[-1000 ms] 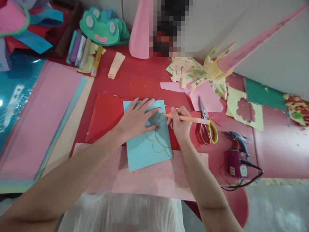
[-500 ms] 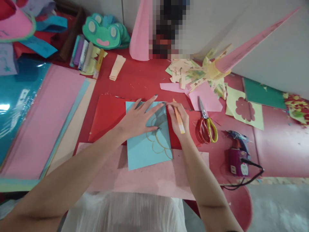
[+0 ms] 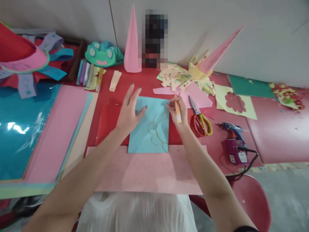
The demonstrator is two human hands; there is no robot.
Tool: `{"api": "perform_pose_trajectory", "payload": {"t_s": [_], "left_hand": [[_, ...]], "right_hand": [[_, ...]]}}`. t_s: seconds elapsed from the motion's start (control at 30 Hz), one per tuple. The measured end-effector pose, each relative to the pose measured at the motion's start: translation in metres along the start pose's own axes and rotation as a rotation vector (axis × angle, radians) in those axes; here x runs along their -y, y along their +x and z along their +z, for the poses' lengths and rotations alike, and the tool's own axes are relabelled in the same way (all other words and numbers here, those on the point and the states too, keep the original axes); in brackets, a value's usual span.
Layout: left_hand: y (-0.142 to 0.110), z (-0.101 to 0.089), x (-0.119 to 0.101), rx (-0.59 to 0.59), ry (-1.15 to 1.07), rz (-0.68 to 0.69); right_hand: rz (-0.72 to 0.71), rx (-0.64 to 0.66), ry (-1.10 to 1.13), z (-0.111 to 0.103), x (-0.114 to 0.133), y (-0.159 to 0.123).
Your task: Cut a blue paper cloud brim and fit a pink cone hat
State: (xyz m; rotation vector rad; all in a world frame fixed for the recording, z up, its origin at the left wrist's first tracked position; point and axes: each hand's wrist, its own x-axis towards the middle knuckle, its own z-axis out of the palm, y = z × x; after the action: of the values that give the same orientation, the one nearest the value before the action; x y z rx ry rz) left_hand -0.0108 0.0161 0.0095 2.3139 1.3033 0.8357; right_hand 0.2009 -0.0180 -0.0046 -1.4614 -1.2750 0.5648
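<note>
Shifted leftward, the left hand (image 3: 128,113) spreads wide, seemingly empty; right hand (image 3: 182,115) grips marker (image 3: 178,112) near scissors (image 3: 198,116).

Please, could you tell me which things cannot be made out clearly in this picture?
- Head view: the red-and-pink cone, cut off by the left edge.
- Head view: whatever is under the light-blue sheet, covered by it.
- Head view: the marks on the lilac strip, too small to read.
- Head view: whatever is right of the upright pink cone, pixelated.
</note>
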Motion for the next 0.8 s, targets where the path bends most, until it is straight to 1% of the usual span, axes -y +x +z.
{"api": "perform_pose_trajectory", "payload": {"t_s": [0.03,0.07,0.1,0.13,0.2,0.27,0.37,0.43,0.5,0.6,0.63,0.7,0.77,0.8], "left_hand": [[0.002,-0.001,0.003,-0.050,-0.025,-0.061],[0.004,-0.002,0.006,-0.074,-0.073,-0.116],[0.006,-0.003,0.009,-0.066,-0.137,-0.164],[0.008,-0.004,0.011,-0.019,-0.202,-0.204],[0.012,-0.007,0.014,0.132,-0.301,-0.266],[0.017,-0.012,0.015,0.207,-0.324,-0.275],[0.022,-0.021,0.013,0.218,-0.229,-0.218],[0.024,-0.025,0.013,0.212,-0.144,-0.187],[0.025,-0.027,0.014,0.189,-0.089,-0.145],[0.023,-0.024,0.013,0.100,-0.005,-0.062],[0.021,-0.021,0.012,0.066,0.030,-0.046],[0.018,-0.015,0.008,0.031,0.088,-0.043],[0.014,-0.008,0.005,0.074,0.114,-0.041],[0.012,-0.005,0.005,0.100,0.121,-0.042]], "right_hand": [[-0.003,-0.090,-0.013,-0.002,0.001,-0.001],[-0.004,-0.165,-0.025,-0.005,0.001,-0.002],[-0.005,-0.224,-0.033,-0.007,0.002,-0.003],[-0.004,-0.265,-0.039,-0.009,0.002,-0.005],[0.008,-0.308,-0.040,-0.014,0.001,-0.008],[0.035,-0.294,-0.026,-0.016,-0.001,-0.012],[0.075,-0.197,0.005,-0.018,-0.004,-0.019],[0.098,-0.122,-0.017,-0.020,-0.003,-0.024],[0.102,-0.034,-0.113,-0.022,0.002,-0.028],[0.029,0.113,-0.363,-0.029,0.020,-0.031],[0.005,0.104,-0.443,-0.032,0.027,-0.030],[-0.017,-0.018,-0.536,-0.034,0.041,-0.029],[-0.023,-0.088,-0.471,-0.032,0.051,-0.026],[-0.003,-0.077,-0.394,-0.029,0.054,-0.025]]}}
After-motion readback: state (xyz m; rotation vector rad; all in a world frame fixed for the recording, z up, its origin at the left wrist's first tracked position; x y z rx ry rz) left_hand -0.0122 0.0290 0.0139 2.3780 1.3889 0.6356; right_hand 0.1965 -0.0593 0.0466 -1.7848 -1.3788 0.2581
